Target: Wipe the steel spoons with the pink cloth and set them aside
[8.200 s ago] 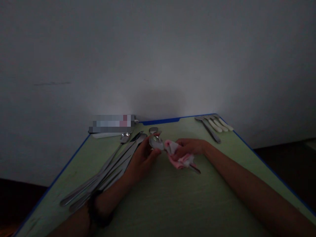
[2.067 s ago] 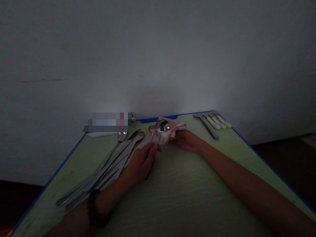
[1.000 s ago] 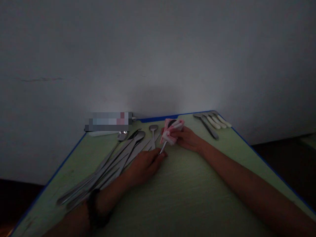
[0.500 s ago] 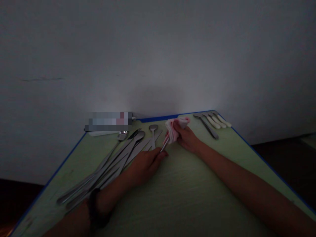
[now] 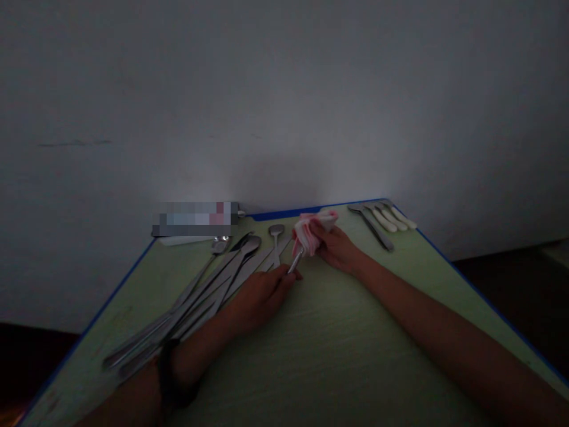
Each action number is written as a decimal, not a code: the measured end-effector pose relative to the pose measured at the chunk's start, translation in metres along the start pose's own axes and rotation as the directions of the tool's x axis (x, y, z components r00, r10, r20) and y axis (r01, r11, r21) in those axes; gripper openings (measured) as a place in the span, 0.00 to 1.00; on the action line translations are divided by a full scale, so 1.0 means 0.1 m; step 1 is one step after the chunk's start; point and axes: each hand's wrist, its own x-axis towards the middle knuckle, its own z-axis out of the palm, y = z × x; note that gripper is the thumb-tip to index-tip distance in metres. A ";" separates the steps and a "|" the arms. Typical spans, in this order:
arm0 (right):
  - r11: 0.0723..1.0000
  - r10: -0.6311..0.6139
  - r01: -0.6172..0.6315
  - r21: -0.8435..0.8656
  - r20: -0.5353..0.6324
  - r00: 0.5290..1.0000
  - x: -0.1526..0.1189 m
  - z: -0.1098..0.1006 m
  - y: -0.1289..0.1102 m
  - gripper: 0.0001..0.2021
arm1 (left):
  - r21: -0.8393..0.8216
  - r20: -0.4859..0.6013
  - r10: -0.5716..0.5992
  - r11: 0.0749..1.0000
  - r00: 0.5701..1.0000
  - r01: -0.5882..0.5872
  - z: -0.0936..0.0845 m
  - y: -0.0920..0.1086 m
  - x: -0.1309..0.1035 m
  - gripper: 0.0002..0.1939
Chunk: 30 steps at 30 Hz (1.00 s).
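Observation:
My left hand is closed around the end of a metal cutlery handle. A folded pink-and-white cloth covers the far end of that piece, so its kind is hidden. My right hand grips the cloth, thumb on top, and presses it around the metal. Just left of the cloth lies a small spoon. Beside my left forearm a loose pile of long metal cutlery spreads over the table, with a spoon on top.
Several pieces of cutlery with cream handles lie in a row at the back right, beside an all-metal piece. A blurred-out box stands at the back left. The green table has a blue edge and meets a wall.
My right hand and the cloth have shifted slightly left along the metal piece, and the cloth's folds have changed shape. My left hand stays nearly in place.

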 end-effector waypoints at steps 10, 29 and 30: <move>0.994 0.079 -0.079 0.072 -0.002 0.997 -0.06 0.00 -0.10 0.17 | 0.108 0.020 0.016 0.994 1.000 -0.018 0.00 0.05 0.00 0.18; 0.997 -0.064 0.063 -0.036 -0.042 0.997 -0.04 0.04 -0.02 0.12 | 0.100 -0.005 0.017 0.995 1.000 -0.016 0.02 0.00 0.00 0.18; 0.996 -0.070 0.067 -0.056 -0.054 0.996 -0.04 0.04 -0.02 0.13 | 0.107 0.000 0.016 0.994 1.000 -0.016 0.02 0.00 0.01 0.18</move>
